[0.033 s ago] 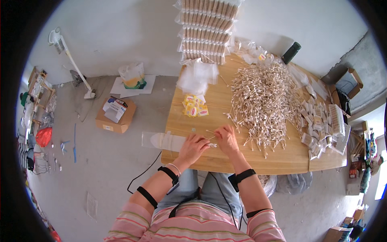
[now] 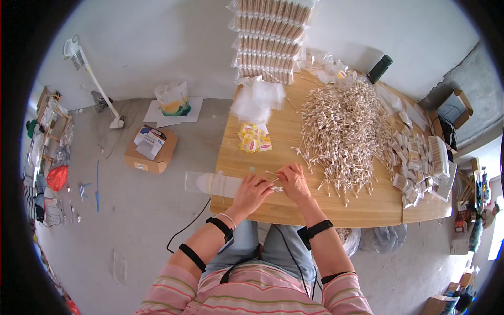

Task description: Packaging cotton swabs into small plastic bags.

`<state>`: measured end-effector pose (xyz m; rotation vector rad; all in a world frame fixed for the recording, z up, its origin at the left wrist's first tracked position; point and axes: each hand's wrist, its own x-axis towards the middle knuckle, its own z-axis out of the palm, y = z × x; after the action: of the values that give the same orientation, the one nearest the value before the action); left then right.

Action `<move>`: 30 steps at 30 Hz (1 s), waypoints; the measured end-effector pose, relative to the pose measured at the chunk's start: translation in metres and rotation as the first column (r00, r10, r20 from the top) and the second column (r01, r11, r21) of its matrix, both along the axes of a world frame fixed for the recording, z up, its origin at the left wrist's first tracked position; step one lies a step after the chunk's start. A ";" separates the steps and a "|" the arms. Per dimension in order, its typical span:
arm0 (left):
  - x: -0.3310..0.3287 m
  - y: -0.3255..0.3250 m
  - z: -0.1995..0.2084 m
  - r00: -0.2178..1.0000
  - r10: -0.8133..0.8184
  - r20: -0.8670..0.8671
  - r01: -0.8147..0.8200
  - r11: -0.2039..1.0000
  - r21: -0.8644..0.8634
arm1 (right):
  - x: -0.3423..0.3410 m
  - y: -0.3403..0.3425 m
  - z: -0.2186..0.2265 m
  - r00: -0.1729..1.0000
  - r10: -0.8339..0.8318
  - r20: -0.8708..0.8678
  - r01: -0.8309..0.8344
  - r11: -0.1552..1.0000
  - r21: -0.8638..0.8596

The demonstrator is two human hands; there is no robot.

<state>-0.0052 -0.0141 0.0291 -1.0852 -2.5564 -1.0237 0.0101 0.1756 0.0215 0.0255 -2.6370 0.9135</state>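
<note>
Near the table's front edge, my left hand (image 2: pixel 253 193) is closed around a small bunch of cotton swabs (image 2: pixel 278 189), whose white tips stick out on its right side. My right hand (image 2: pixel 294 181) is right beside it, fingers pinched on a cotton swab (image 2: pixel 271 172). Its white tip points left, above my left fingers. Under and left of my left hand lies a clear plastic sleeve (image 2: pixel 214 184) with a whitish insert, jutting past the table's left edge. A large heap of loose cotton swabs (image 2: pixel 341 131) spreads beyond my right hand.
Yellow-and-white labels (image 2: pixel 255 138) and clear bags (image 2: pixel 257 100) lie at the table's left. Packed swab bundles (image 2: pixel 270 39) are stacked at the back; small filled packs (image 2: pixel 417 163) pile up at the right. A dark bottle (image 2: pixel 379 69) stands far right. A cardboard box (image 2: pixel 152 152) sits on the floor.
My right hand has shifted very slightly left, and the swab tip beside it has moved a little left too. My left hand looks the same.
</note>
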 end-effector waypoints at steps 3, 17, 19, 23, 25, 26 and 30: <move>0.001 -0.002 -0.002 0.999 0.034 -0.013 -0.035 0.999 -0.007 | 0.002 -0.003 0.010 0.981 0.193 -0.033 -0.195 0.978 -0.078; 0.004 0.001 -0.004 0.992 0.122 0.009 -0.120 0.986 -0.113 | 0.010 -0.019 0.002 0.981 0.176 0.081 -0.161 0.973 -0.163; 0.007 -0.003 -0.006 0.998 0.062 -0.030 -0.066 0.985 -0.157 | 0.019 -0.013 -0.004 0.980 -0.198 -0.027 0.183 0.942 -0.280; 0.018 0.007 0.005 0.999 -0.041 0.025 0.047 0.936 -0.348 | 0.038 -0.009 -0.009 0.975 -0.211 -0.062 0.201 0.970 -0.138; 0.006 0.017 0.007 1.000 -0.003 0.013 0.008 0.929 -0.370 | 0.037 -0.014 -0.008 0.977 -0.206 -0.054 0.200 0.974 -0.110; -0.001 0.022 0.008 0.999 0.042 -0.002 -0.039 0.920 -0.389 | 0.035 -0.014 -0.008 0.975 -0.216 -0.060 0.206 0.969 -0.136; -0.012 0.034 0.006 0.992 0.096 -0.085 -0.123 0.903 -0.413 | 0.037 -0.013 -0.006 0.980 -0.189 -0.057 0.179 0.972 -0.153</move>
<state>-0.0173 0.0197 0.0352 -1.0244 -2.8197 -0.4113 0.0466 0.1629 0.0153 -0.2157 -2.4506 1.0198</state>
